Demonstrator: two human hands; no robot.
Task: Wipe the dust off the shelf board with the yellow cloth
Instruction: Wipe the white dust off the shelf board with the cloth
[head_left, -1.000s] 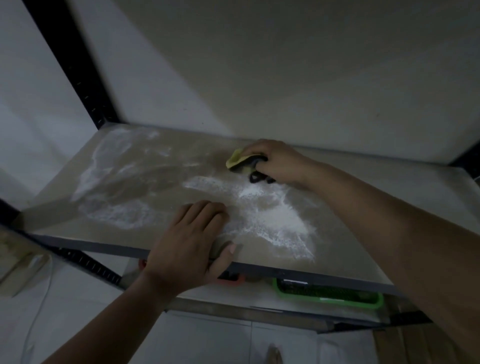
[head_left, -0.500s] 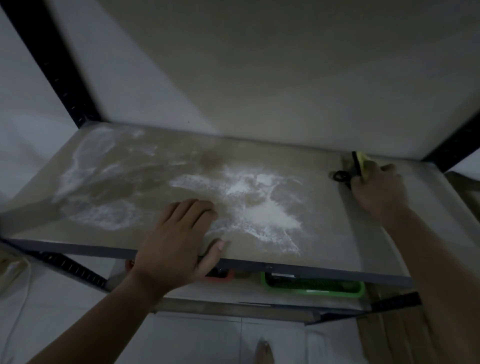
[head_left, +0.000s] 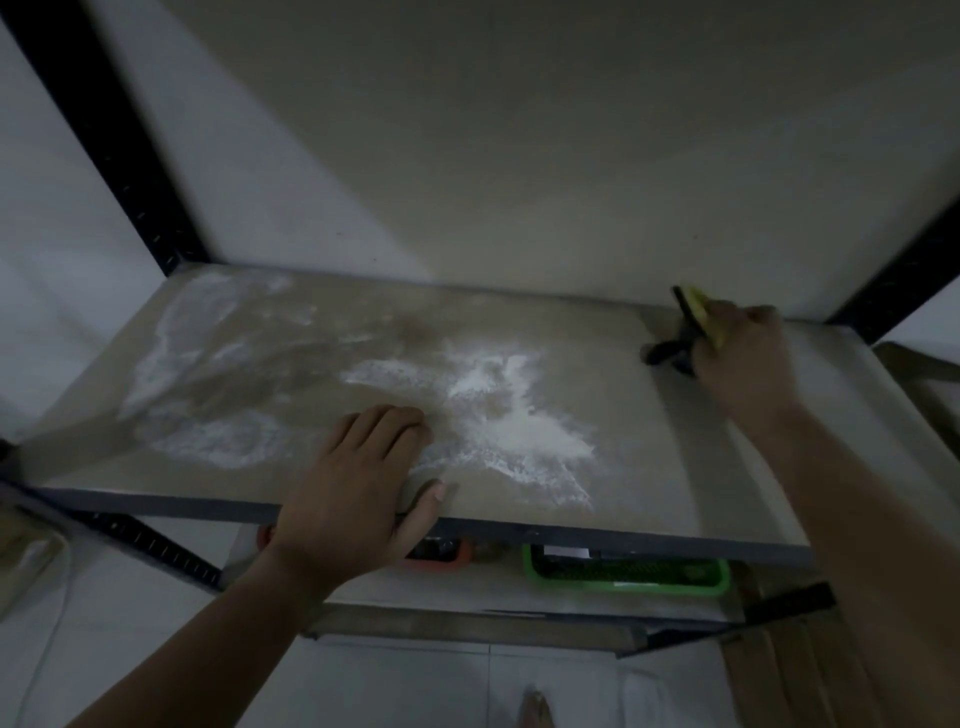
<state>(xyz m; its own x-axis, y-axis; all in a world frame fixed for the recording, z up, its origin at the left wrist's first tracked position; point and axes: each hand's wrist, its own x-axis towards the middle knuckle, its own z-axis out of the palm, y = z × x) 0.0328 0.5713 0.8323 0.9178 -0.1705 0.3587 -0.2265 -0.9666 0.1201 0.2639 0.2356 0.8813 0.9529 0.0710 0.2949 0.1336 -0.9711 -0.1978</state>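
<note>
1. Right hand (head_left: 740, 364) was at board centre, just behind the big dust (head_left: 519, 431) pile, 1 s ago. By 0.5 s ago it had swept out to 2 o'clock, and it sits at nearly the same spot now, near the back-right corner.
2. Its fingers are curled tight round the cloth (head_left: 702, 307). Only a yellow edge pokes out the top of the fist, plus a dark strap or loop (head_left: 667, 353) below; can't tell what that is.
3. The cloth is at 2 o'clock on the board (head_left: 649, 467), at or just above the surface. Contact is not clear because of blur.
4. Left hand (head_left: 358, 483) hasn't moved: 6 o'clock, palm down on the front edge, fingers nearly straight and together, thumb splayed along the lip, gripping nothing. It looks like bracing.
5. The centre pile looks the same in all 3 frames, and so does the thin film (head_left: 197, 374) at 9 to 10 o'clock.
6. Judgement: that stroke passed behind the pile and carried off little dust. The right third looks bare, but most of the job is left.
7. The next pass likely has to come back to centre and go through the pile. Risk: powder gets pushed off the front edge onto the green basket (head_left: 623, 584) below.
</note>
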